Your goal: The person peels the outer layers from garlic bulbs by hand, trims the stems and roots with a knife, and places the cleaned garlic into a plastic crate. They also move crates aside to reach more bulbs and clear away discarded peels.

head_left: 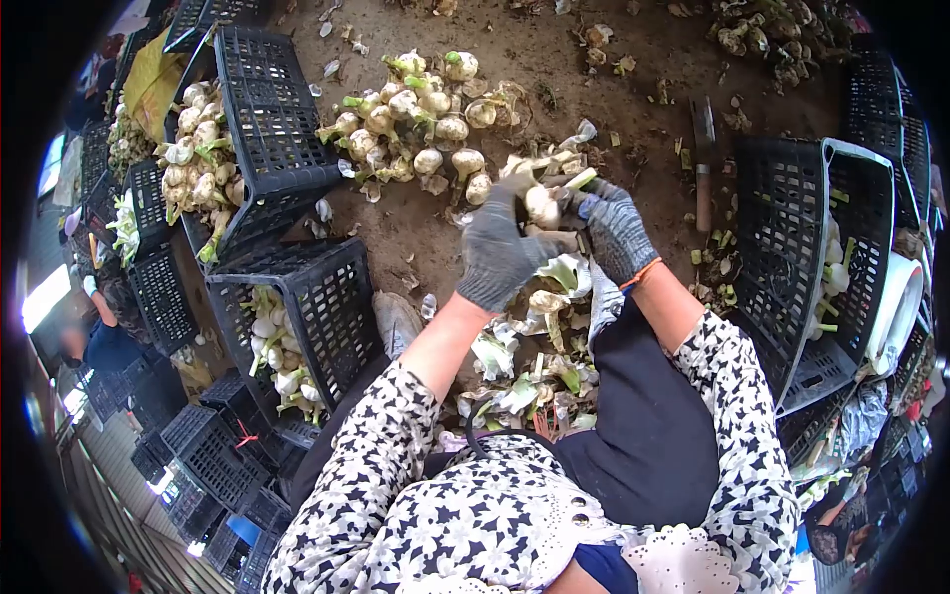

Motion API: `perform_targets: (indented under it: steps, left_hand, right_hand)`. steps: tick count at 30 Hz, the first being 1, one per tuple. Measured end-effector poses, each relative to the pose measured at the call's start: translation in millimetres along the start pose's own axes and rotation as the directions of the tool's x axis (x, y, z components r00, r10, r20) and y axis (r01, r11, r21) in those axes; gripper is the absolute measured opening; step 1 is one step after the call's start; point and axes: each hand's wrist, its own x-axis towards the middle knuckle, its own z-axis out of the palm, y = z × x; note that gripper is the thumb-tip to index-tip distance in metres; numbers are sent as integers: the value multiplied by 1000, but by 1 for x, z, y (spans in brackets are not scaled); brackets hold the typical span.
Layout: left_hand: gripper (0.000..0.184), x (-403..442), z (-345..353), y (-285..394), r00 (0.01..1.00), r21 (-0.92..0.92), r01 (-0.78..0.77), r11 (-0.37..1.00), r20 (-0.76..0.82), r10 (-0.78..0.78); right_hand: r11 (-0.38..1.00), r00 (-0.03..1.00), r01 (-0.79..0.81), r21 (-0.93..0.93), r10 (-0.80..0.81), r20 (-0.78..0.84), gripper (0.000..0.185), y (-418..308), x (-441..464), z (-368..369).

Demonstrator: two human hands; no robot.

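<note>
My left hand (503, 246), in a grey knit glove, is closed with its fingers against a whitish garlic bulb (541, 206). My right hand (617, 233), gloved too and with an orange band at the wrist, is curled around the other side of the bulb. A cut green stalk end (582, 179) sticks up beside the right fingers. Part of the bulb is hidden by the gloves. Just beyond my hands lies a heap of garlic bulbs (426, 119) on the soil. Peeled leaves and husks (520, 381) are scattered below, between my legs.
To the left, a tipped black crate (272, 104) and another crate (332, 317) hold garlic. A black crate (782, 257) with some garlic stands at right. A wooden-handled tool (703, 188) lies on the ground. More garlic (772, 40) lies at the far right. Another person (104, 332) is at far left.
</note>
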Motion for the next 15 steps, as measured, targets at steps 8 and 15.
perform_targets:
  steps: [8, 15]
  left_hand:
    - [11, 8, -1, 3, 720, -806, 537, 250, 283, -633]
    - [14, -14, -3, 24, 914, -808, 397, 435, 304, -268]
  right_hand:
    - [937, 986, 38, -347, -92, -140, 16, 6, -3, -4]
    - [934, 972, -33, -355, -52, -228, 10, -5, 7, -13]
